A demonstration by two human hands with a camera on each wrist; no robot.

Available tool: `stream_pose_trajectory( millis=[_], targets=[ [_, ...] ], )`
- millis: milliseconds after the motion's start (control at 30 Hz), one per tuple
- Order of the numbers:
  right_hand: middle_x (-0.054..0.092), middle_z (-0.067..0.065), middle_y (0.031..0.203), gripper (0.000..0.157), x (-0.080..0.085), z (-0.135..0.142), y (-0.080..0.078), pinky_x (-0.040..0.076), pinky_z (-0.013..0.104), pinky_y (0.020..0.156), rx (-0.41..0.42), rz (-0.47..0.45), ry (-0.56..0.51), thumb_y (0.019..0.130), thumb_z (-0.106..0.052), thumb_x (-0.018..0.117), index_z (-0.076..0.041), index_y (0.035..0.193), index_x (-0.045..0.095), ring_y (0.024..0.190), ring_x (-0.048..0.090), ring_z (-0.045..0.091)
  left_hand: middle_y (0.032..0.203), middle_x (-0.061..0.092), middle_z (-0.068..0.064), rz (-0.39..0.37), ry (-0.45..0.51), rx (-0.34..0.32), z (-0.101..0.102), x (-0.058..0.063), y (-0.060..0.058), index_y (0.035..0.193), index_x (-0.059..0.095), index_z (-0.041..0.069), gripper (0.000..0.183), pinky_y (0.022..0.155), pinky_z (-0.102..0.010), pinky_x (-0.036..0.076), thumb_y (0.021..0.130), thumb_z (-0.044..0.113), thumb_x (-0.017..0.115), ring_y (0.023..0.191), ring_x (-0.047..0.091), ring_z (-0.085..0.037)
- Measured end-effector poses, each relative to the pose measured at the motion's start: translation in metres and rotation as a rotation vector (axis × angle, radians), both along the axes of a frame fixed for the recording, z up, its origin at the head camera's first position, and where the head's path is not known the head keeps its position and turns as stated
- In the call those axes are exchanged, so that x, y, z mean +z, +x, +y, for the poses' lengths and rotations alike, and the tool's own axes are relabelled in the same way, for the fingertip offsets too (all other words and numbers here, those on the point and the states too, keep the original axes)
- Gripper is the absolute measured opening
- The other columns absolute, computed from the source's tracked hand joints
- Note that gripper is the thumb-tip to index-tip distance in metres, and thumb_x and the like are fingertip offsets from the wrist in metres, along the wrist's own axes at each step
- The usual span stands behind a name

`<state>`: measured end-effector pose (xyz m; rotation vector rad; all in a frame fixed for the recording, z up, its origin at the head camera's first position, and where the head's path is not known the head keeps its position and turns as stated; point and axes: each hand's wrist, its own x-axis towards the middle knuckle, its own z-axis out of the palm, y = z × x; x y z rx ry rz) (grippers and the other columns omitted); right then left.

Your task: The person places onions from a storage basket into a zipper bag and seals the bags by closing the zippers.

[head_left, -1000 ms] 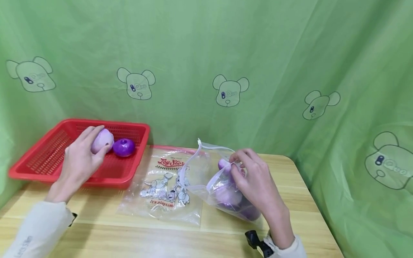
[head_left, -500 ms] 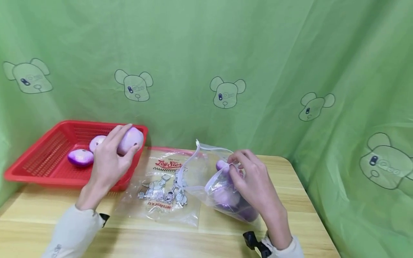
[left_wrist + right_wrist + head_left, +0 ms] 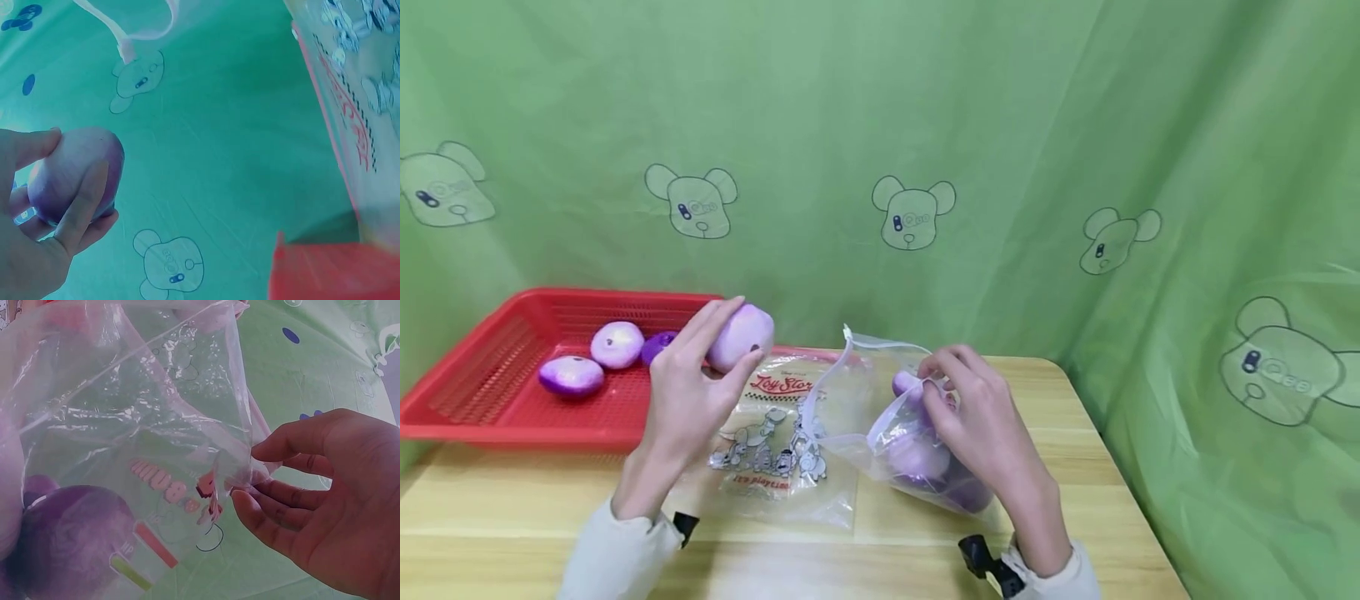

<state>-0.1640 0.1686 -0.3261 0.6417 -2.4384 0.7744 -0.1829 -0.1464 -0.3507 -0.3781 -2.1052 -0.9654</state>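
Note:
My left hand (image 3: 688, 400) grips a pale purple onion (image 3: 748, 335), raised beside the red basket (image 3: 550, 433), over the flat bag's upper edge. In the left wrist view the fingers curl round this onion (image 3: 75, 165). My right hand (image 3: 981, 417) pinches the rim of a clear zip bag (image 3: 842, 438), whose mouth stands open toward the left. Inside the bag lie purple onions (image 3: 919, 457); one dark onion (image 3: 78, 540) shows in the right wrist view. Several more onions (image 3: 617, 344) lie in the basket, one partly behind my left hand.
A flat clear bag with a printed cartoon (image 3: 771, 450) lies on the wooden table (image 3: 820, 567) between the basket and the upright bag. A green curtain (image 3: 805, 250) with bear heads hangs close behind and to the right of the table.
My left hand has lifted the pale onion out of the basket and carried it right, past the basket's rim. The right hand keeps its pinch on the bag. The view has shifted slightly.

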Motion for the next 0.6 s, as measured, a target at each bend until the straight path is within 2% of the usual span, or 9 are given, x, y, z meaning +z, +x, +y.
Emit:
stream_pose_trajectory(
  millis=[133,300,467,600],
  targets=[
    [0.065,0.004,0.105,0.014,0.002,0.000,0.000,0.057,0.033,0.072,-0.008,0.004,0.011,0.086,0.001,0.067,-0.009,0.096,0.069,0.088,0.064,0.016,0.135,0.061,-0.008,-0.008,0.015,-0.025,0.006,-0.002,0.002,0.138,0.060,0.013,0.062,0.066,-0.031,0.060,0.081,0.017,0.084,0.110,0.065,-0.029],
    [0.065,0.004,0.104,0.014,0.000,-0.002,0.000,0.058,0.034,0.073,-0.004,0.019,0.012,0.085,0.002,0.067,-0.008,0.095,0.069,0.088,0.064,0.017,0.137,0.060,-0.009,-0.034,0.030,-0.072,0.010,-0.003,0.004,0.139,0.059,0.012,0.064,0.073,-0.039,0.061,0.080,0.017,0.085,0.113,0.064,-0.029],
    [0.065,0.004,0.104,0.013,0.000,-0.002,0.001,0.058,0.034,0.072,-0.001,0.026,0.013,0.085,0.002,0.067,-0.008,0.094,0.069,0.087,0.064,0.016,0.135,0.061,-0.009,-0.122,0.045,-0.072,0.019,-0.004,0.008,0.141,0.050,0.014,0.070,0.080,-0.048,0.059,0.080,0.022,0.085,0.111,0.065,-0.032],
    [0.065,0.003,0.105,0.013,0.001,-0.003,0.002,0.058,0.033,0.072,-0.001,0.025,0.013,0.086,0.001,0.067,-0.008,0.095,0.069,0.087,0.064,0.015,0.126,0.064,-0.013,-0.175,0.044,-0.062,0.025,-0.004,0.010,0.135,0.048,0.010,0.069,0.073,-0.045,0.060,0.079,0.024,0.086,0.100,0.068,-0.032]
  ],
)
